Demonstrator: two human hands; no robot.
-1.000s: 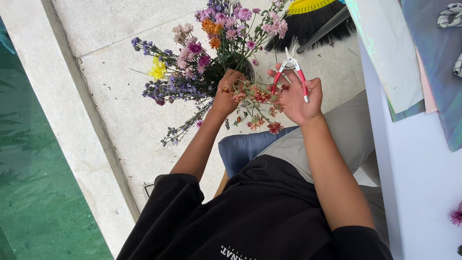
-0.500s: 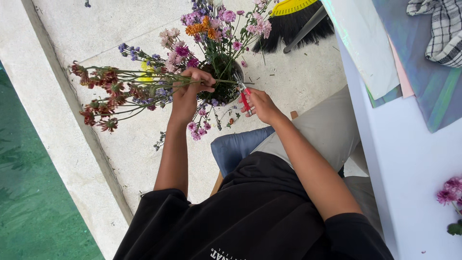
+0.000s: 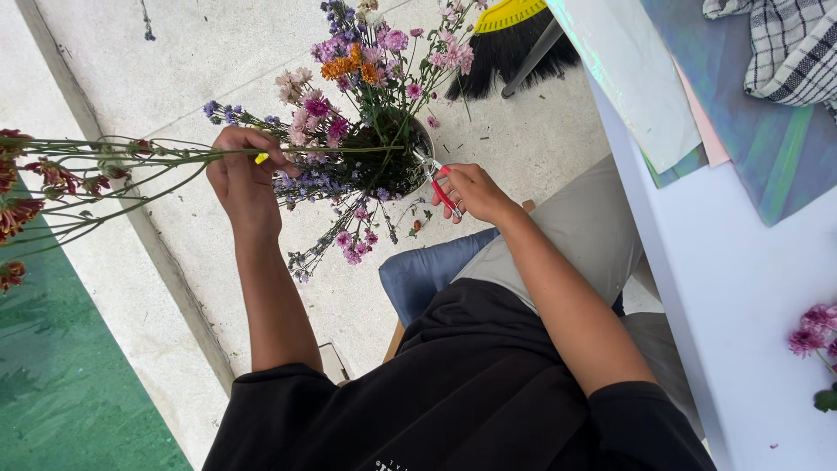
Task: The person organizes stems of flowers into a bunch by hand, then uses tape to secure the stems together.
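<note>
The person wears a black short-sleeved shirt with small white lettering, light grey trousers, and bare forearms.

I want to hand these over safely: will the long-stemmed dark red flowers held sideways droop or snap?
The dark red flowers probably sag somewhat: their thin stems fan downward beyond the left hand. Likely light, gripped one-handed. The heads look fragile.

My left hand (image 3: 244, 179) holds a bunch of long flower stems (image 3: 174, 157) lying crosswise — heads far left, cut ends at the bucket of flowers (image 3: 384, 148) ahead of my knees. My right hand (image 3: 471, 192) with the snips (image 3: 436, 179) sits just right of that bucket. Broom (image 3: 510, 44) beyond — table (image 3: 741, 288) to the right.
</note>
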